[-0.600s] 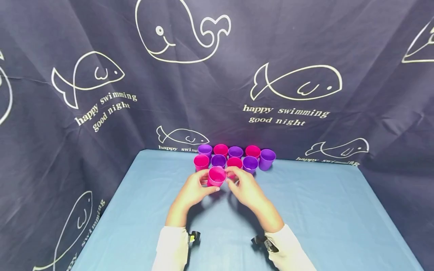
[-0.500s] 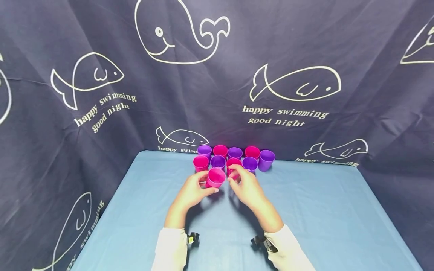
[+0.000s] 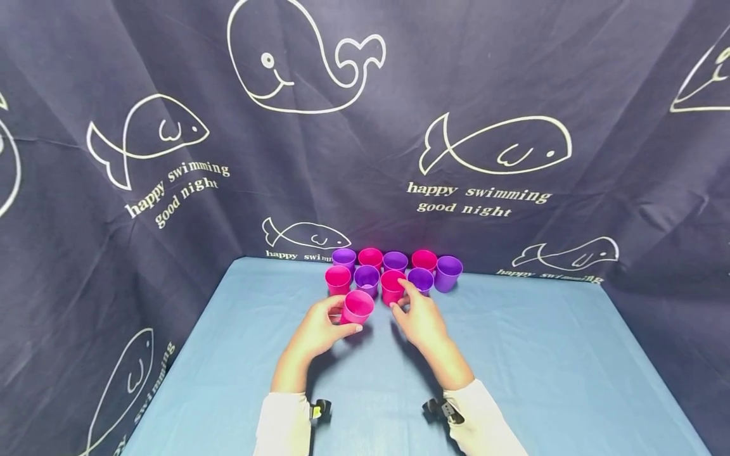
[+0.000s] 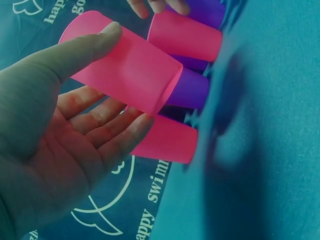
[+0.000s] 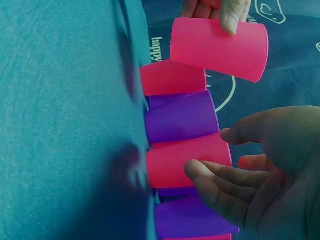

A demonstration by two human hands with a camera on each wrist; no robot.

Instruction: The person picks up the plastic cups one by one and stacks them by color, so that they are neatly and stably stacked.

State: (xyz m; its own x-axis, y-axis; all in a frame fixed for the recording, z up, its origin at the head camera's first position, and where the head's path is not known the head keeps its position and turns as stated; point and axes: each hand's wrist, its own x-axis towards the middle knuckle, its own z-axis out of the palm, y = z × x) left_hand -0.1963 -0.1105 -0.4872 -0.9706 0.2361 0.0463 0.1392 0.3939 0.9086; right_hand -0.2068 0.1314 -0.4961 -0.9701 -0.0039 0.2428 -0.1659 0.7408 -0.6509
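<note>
The left hand (image 3: 313,330) extends from the near left, forearm angled inward, and grips a bright pink, tapered plastic cup (image 3: 358,309), thumb on one side and fingers on the opposite side. That cup is held above the blue cloth-covered counter (image 3: 547,361), mouth up and slightly tilted, just in front of two close-set rows of pink and purple plastic cups (image 3: 338,282). The right hand (image 3: 423,322) extends from the near right, its fingers loosely bent and parted beside a second pink plastic cup (image 3: 390,295), which stands upright in the front row; whether they touch it, I cannot tell. A narrow gap separates the lifted cup from the right hand.

The back row stands close to the counter's far edge, where a dark blue fabric backdrop (image 3: 496,63) with white fish drawings rises. The counter's left and right edges slant outward, well apart from both forearms. There is wide room to either side of the rows, and a broad strip of counter between the white sleeves (image 3: 483,418).
</note>
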